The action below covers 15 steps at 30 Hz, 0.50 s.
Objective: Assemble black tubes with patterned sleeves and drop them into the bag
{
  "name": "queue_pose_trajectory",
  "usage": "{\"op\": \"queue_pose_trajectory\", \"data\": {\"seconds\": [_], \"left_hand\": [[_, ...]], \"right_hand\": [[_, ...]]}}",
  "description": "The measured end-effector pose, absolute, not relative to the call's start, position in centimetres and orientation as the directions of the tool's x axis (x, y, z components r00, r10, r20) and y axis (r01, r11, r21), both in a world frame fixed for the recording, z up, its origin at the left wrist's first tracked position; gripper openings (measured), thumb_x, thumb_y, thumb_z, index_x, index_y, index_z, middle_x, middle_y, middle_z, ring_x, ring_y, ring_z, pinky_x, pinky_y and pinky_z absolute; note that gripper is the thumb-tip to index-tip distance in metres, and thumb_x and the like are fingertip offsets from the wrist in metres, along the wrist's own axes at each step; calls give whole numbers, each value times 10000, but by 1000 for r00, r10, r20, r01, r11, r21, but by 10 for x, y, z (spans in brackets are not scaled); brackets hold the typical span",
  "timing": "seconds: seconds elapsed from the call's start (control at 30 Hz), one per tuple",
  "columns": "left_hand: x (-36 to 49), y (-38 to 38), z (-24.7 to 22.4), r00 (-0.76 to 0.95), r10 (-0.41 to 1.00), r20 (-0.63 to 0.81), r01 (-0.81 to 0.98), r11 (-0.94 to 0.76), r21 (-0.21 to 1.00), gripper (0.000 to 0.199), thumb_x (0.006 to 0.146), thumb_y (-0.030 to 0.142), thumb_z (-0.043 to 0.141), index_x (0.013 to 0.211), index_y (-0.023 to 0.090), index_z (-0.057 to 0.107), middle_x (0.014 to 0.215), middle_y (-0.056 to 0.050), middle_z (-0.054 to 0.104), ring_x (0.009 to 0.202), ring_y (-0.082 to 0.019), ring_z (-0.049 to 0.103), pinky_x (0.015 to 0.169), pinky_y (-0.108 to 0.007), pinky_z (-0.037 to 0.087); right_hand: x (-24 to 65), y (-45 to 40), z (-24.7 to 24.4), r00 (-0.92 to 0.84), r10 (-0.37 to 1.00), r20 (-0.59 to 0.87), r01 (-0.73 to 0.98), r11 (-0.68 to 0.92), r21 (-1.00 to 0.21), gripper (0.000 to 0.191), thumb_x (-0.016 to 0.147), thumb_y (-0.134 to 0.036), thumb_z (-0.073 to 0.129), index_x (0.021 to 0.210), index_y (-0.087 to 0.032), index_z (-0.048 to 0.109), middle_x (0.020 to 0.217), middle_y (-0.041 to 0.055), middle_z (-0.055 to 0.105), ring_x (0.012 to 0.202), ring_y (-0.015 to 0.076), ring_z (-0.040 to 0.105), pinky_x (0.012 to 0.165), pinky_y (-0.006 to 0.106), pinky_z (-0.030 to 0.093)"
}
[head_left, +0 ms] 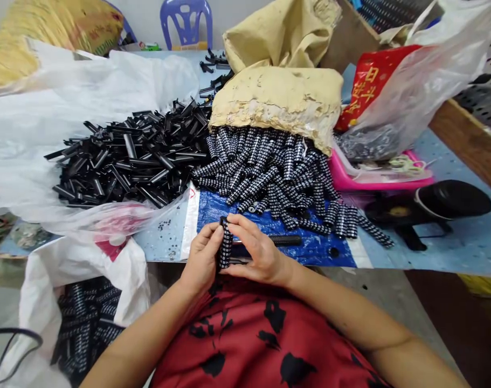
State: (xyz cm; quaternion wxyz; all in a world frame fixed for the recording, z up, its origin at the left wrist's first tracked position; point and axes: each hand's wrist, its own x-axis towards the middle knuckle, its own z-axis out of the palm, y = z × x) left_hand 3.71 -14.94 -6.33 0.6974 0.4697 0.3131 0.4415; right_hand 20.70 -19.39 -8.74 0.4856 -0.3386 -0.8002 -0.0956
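Note:
Upright in front of my body is a black cylinder with rows of small white characters (pixel 226 248). My left hand (pixel 202 256) pinches it from the left side, thumb near its upper end. On the other side, my right hand (pixel 261 253) spans it, fingertips at the top and thumb by the lower end. Just beyond my hands lies a heap of similar patterned cylinders (pixel 265 178), spilling from a worn cream sack (pixel 277 99). A plain dark rod (pixel 285 240) rests on the blue plastic sheet (pixel 213 207), close behind my right hand.
Left of the heap is a pile of black channel-shaped strips (pixel 128 156) on white plastic sheeting (pixel 19 134). A white bag (pixel 39 285) at lower left holds more patterned cylinders. To the right are a pink tray (pixel 374 183) and a dark cylindrical device (pixel 451 199).

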Motion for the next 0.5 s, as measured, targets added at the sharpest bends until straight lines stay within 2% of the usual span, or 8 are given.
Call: {"op": "queue_pose_trajectory", "data": {"seconds": [0.1,0.23,0.3,0.37,0.4,0.43,0.5], "left_hand": [[30,-145,-54,542,825,-161,-283,360,889,449,713,458,931,1011,186,733,841,-10,718,701,-117,648,701,-230,546],[27,-138,-48,646,716,-266,-159,467,870,509,658,442,964,996,170,697,832,-41,731,705,-162,691,685,-275,572],[28,-133,-52,625,737,-256,-145,431,890,541,645,482,958,990,186,663,804,-24,717,680,-170,683,659,-288,568],[26,-122,-59,555,821,-135,-116,238,964,511,676,508,924,971,187,656,789,-11,700,678,-157,660,664,-275,549],[23,-114,-62,508,861,-36,-71,83,994,464,718,509,889,963,183,667,792,-10,695,692,-148,646,678,-264,534],[19,-105,-64,469,880,70,11,-85,996,409,764,497,848,964,180,685,809,-15,697,716,-145,635,698,-257,520],[8,-86,-65,441,868,229,253,-365,896,308,828,445,773,986,185,726,871,-35,719,779,-162,627,753,-272,499]], "right_hand": [[210,-193,-92,-319,462,828,625,759,-183,997,905,-411,784,1677,-159,206,1566,252,428,1511,305,440,1200,455,499],[215,-194,-96,-298,523,798,628,737,-249,1074,880,-492,799,1690,-181,166,1590,232,430,1520,310,430,1215,474,477],[220,-197,-98,-262,560,786,662,697,-276,1183,833,-601,809,1699,-181,122,1599,226,430,1532,325,409,1236,513,444],[228,-202,-103,-228,604,764,740,617,-268,1164,831,-659,780,1688,-164,166,1592,226,444,1528,348,405,1232,556,432],[232,-205,-106,-217,635,741,795,556,-244,1026,875,-624,755,1654,-162,272,1555,216,491,1488,350,452,1199,557,459],[236,-209,-109,-211,669,712,849,486,-206,795,936,-540,721,1570,-167,421,1476,193,569,1405,337,533,1133,529,507],[243,-216,-114,-201,731,653,928,355,-111,314,1019,-336,630,1287,-172,638,1222,132,697,1135,271,660,940,425,561]]}}
